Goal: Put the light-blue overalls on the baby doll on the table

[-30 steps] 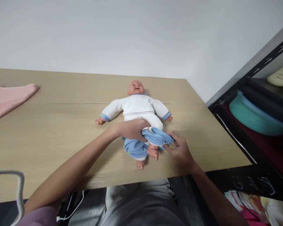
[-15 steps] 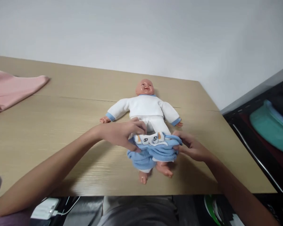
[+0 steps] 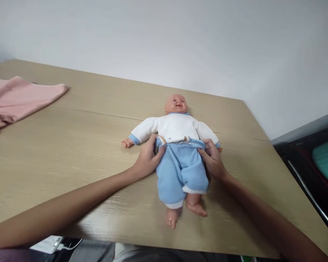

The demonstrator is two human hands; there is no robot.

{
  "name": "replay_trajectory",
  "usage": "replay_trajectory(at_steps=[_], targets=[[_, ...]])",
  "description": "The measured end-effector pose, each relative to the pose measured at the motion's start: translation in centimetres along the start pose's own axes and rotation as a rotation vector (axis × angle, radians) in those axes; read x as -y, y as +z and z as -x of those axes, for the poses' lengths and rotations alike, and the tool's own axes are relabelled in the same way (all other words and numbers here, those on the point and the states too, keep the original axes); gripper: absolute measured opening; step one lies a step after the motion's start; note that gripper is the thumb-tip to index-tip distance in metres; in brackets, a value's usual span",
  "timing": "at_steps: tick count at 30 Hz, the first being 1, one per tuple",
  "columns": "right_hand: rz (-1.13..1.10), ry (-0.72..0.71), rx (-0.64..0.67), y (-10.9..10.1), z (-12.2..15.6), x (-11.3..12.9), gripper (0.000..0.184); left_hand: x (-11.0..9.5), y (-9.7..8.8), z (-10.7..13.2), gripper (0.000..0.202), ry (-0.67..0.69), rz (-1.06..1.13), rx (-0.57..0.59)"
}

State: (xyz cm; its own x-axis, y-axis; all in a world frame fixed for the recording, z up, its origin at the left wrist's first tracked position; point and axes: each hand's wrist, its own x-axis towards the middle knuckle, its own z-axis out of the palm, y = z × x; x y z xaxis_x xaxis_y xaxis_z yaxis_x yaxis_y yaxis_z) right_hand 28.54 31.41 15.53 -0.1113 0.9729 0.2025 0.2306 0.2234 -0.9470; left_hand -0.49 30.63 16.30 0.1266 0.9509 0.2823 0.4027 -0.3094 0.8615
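Note:
A baby doll lies on its back on the wooden table, head towards the wall. It wears a white top with blue cuffs and light blue trousers that reach its waist. My left hand grips the trousers' waistband at the doll's left-hand side in view. On the other side my right hand pinches the waistband. Both hands are closed on the fabric. The doll's bare feet stick out below the trouser legs.
A pink cloth lies at the table's far left. A dark shelf with a teal object stands to the right of the table. A white charger with a cable shows below the table's near edge.
The blue trousers, bunched round the doll's knees before, are now pulled up to its waist. Both hands moved up along the doll's legs with the waistband.

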Motion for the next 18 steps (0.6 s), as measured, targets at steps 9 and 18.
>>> replay_trajectory(at_steps=[9, 18], targets=[[0.135, -0.059, -0.086, 0.3, 0.8, 1.0, 0.019, -0.3, -0.2, 0.8, 0.027, -0.051, 0.109, -0.035], [-0.260, 0.245, 0.019, 0.9, -0.9, -0.2, 0.036, 0.9, -0.6, -1.7, 0.037, -0.197, 0.366, -0.058]])
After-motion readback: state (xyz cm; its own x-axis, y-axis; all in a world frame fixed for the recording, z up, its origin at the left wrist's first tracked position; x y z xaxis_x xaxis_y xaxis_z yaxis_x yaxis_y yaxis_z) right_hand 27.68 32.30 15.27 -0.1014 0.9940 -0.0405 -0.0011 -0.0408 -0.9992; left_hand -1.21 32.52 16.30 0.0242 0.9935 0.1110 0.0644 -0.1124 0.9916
